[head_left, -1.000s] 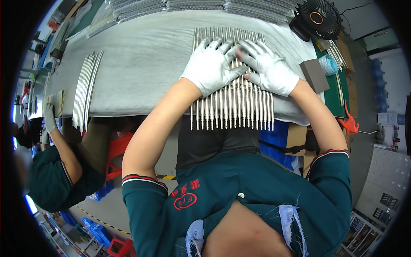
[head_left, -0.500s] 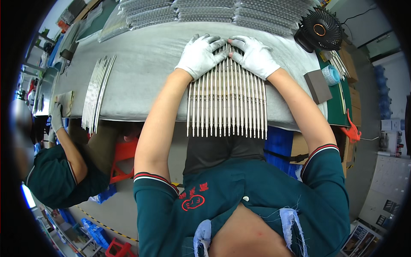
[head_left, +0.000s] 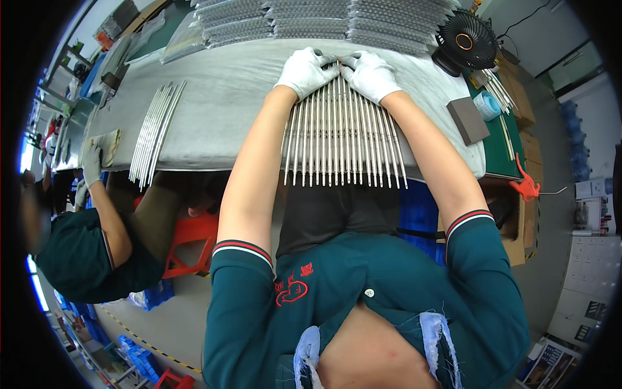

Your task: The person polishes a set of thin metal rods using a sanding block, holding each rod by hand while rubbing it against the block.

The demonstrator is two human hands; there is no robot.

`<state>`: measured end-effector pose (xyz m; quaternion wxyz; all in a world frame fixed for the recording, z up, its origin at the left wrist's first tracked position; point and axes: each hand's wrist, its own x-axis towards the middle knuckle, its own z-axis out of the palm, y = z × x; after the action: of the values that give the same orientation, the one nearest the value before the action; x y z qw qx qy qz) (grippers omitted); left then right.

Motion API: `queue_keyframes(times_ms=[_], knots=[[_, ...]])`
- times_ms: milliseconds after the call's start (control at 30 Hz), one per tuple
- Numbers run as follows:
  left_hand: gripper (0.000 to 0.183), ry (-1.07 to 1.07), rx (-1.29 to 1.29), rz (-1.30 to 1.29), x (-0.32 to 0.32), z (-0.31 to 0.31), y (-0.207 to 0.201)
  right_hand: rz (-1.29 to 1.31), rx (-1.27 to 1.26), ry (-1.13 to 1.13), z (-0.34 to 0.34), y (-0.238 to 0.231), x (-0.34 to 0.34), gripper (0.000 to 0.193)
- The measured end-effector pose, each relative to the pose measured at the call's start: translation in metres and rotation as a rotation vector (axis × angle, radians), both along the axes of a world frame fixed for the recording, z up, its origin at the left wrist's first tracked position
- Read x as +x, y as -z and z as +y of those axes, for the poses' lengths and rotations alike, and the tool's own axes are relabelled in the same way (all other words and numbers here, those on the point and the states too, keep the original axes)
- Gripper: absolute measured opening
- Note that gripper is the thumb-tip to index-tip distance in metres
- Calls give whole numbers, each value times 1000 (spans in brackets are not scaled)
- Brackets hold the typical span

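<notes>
While a person in a dark green shirt (head_left: 402,259) faces a table (head_left: 214,97) spread with pale grey cloth, a bundle of thin metal rods (head_left: 340,139) lies straight ahead on its near edge. The rods are side by side, running away from the body. Their near ends jut out past the edge and fan apart; their far ends draw close together.

The left hand (head_left: 306,72), in a white glove, is at the far left of the bundle, its fingers bent inward. The right hand (head_left: 371,76), also gloved in white, mirrors it at the far right. Their fingertips come close to each other at the far tips of the rods; whether either hand pinches a single rod cannot be told.

Well to the left, a smaller group of rods (head_left: 155,133) rests on the cloth, also poking over the edge. Beyond the hands, stacks of clear plastic packs (head_left: 310,23) line the back. At the right are a black fan (head_left: 465,40) and, nearer, a dark grey block (head_left: 468,121) just beside a light blue roll (head_left: 486,106). A red air gun (head_left: 526,185) shows at the right-hand corner. At far left, a co-worker (head_left: 91,259) wears pale gloves, near a red stool (head_left: 191,240).
</notes>
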<state>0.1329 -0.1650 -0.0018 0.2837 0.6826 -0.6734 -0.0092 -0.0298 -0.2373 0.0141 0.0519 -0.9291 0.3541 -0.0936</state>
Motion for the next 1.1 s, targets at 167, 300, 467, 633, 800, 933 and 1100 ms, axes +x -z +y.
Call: queue_keyframes(times_ms=[167,300,467,633,800,933,1100], knots=[[38,6,-58,-60,-11,15,6,-39,-8,37,17,4,-11,40],[40,3,-30,-55,-23,28,2,-36,5,63,34,-1,-20,40],[42,28,33,-21,-18,44,-17,-92,-50,-33,32,0,-32,49],[55,133,166,-65,23,150,-56,-51,168,-368,35,-35,-136,86],[77,139,214,-334,4,191,-28,331,60,-334,101,-42,-163,93],[59,323,47,-318,-25,161,-7,64,-258,-276,108,12,-155,67],[58,514,-79,-352,-61,138,-2,77,-346,-268,114,12,-151,59]])
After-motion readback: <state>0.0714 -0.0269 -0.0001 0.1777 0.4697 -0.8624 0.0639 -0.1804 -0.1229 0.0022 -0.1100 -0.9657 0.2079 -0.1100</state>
